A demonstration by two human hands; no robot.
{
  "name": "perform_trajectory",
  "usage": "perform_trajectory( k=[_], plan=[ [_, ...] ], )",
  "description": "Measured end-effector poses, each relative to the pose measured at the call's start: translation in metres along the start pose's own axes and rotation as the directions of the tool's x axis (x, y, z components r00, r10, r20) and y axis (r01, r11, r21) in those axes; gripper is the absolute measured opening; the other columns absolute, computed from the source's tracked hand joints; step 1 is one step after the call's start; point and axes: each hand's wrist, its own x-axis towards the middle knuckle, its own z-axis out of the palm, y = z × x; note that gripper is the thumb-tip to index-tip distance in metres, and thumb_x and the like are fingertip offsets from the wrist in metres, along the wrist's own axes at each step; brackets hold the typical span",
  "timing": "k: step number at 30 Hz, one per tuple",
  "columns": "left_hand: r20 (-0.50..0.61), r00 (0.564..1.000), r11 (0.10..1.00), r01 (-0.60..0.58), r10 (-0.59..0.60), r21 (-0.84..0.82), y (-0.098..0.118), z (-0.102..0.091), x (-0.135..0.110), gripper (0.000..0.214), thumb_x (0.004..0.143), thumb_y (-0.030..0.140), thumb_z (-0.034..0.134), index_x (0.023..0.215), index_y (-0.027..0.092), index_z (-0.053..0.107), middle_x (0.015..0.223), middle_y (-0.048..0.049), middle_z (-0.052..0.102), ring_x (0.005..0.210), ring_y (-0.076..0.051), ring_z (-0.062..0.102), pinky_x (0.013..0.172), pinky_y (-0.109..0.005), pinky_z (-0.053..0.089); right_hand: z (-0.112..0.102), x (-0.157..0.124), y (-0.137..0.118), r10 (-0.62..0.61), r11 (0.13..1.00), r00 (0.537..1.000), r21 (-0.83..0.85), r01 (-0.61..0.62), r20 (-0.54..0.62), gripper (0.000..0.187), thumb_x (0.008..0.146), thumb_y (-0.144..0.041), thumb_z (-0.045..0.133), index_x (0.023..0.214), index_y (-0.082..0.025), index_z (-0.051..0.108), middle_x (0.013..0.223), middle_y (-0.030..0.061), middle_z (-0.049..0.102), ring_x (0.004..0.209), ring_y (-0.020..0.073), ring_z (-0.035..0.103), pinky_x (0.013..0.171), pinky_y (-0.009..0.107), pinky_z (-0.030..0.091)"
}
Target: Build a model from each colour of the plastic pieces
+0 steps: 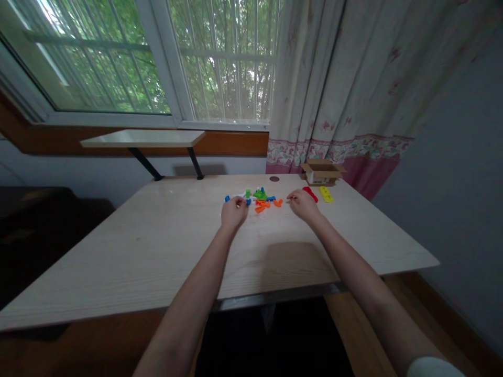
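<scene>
the orange piece (278, 203) lies left of our right hand (304, 204), farther from our left hand (233, 211); we can't tell either grip

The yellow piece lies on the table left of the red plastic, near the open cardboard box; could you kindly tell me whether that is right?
Not quite: the head view shows the yellow piece to the right of the red plastic. It does lie on the table near the open cardboard box.

A home room, judging by the flowered curtain (349, 89).
</scene>
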Motion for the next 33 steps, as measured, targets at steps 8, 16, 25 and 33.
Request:
perform_trajectory(
  k=[8,16,25,33],
  plan=[
    [-0.009,1.000,0.999,0.021,-0.021,0.026,-0.005,0.000,0.001,0.025,0.080,0.034,0.047,0.084,0.019,0.066,0.074,-0.0033,0.066,0.068,-0.016,0.057,0.060,-0.025,0.037,0.007,-0.004,-0.022,-0.108,0.994,0.983,0.010,0.107,0.149,0.020,0.078,-0.008,0.048,0.079,-0.017,0.066,0.085,0.0064,0.066,0.085,0.0178,0.057,0.080,0.030,0.042],
    [-0.147,0.975,0.981,0.177,-0.164,0.078,-0.021,-0.016,0.010,0.027,0.080,0.036,0.045,0.083,0.019,0.066,0.076,-0.0050,0.066,0.072,-0.018,0.058,0.063,-0.026,0.038,0.009,-0.005,-0.020,-0.104,0.994,0.983,0.037,0.099,0.153,0.021,0.078,-0.007,0.048,0.083,-0.018,0.066,0.089,0.0060,0.067,0.088,0.0173,0.057,0.083,0.030,0.042],
    [-0.180,0.977,0.974,0.142,-0.109,0.177,-0.035,-0.024,0.012,0.033,0.075,0.023,0.047,0.105,0.021,0.060,0.109,-0.0106,0.058,0.099,-0.024,0.055,0.081,-0.034,0.043,0.016,-0.007,-0.023,-0.148,0.987,0.975,0.082,0.135,0.167,0.019,0.081,-0.010,0.049,0.084,-0.018,0.065,0.088,0.0060,0.067,0.088,0.0173,0.057,0.083,0.031,0.042],
    [0.003,0.994,0.945,0.101,-0.108,0.312,-0.035,-0.018,0.010,0.058,0.074,0.025,0.050,0.131,0.020,0.041,0.133,-0.0153,0.046,0.119,-0.034,0.043,0.096,-0.053,0.032,0.015,-0.006,-0.028,-0.160,0.984,0.971,0.110,0.142,0.179,0.019,0.079,-0.007,0.049,0.082,-0.018,0.064,0.085,0.0053,0.066,0.084,0.0167,0.057,0.080,0.030,0.042]
  ],
)
